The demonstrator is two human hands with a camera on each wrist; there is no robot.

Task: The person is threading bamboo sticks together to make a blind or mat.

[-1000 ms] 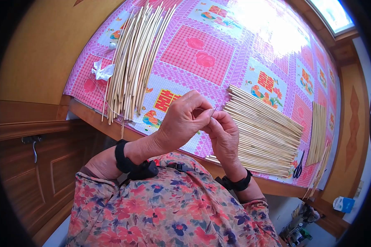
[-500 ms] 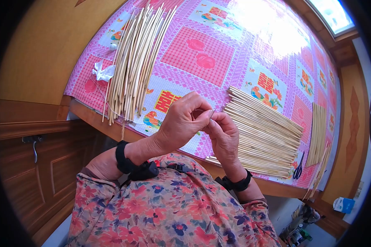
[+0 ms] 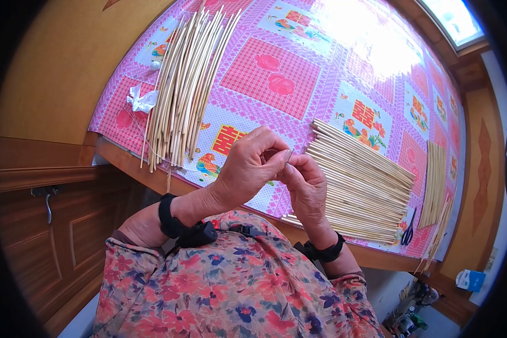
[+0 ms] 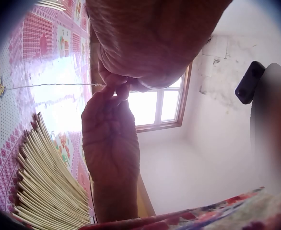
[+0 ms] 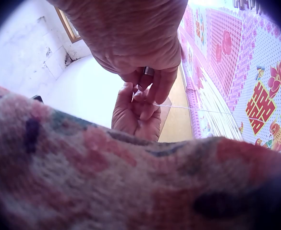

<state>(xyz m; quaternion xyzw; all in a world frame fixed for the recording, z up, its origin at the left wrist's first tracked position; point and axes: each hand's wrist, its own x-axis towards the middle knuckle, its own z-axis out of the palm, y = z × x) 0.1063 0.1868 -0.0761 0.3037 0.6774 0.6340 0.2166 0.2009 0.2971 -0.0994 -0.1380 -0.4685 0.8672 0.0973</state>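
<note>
Both hands meet fingertip to fingertip above the table's near edge, their fingers curled round a thin white thread. In the head view the left hand (image 3: 245, 169) is bent over at the wrist and pinches with thumb and forefinger; the right hand (image 3: 308, 191) pinches close against it. From the joined fingertips the thread (image 4: 49, 85) runs out over the tablecloth in the left wrist view, and the same thread (image 5: 193, 109) shows in the right wrist view. A ring (image 5: 148, 71) is on the right hand. The exact hold inside the fingers is hidden.
A loose bundle of thin sticks (image 3: 188, 84) lies at the left, beside crumpled white paper (image 3: 142, 100). At the right are a flat row of sticks (image 3: 360, 186), dark scissors (image 3: 408, 230) and a smaller stick bundle (image 3: 432, 183). The patterned tablecloth (image 3: 270, 76) covers the table.
</note>
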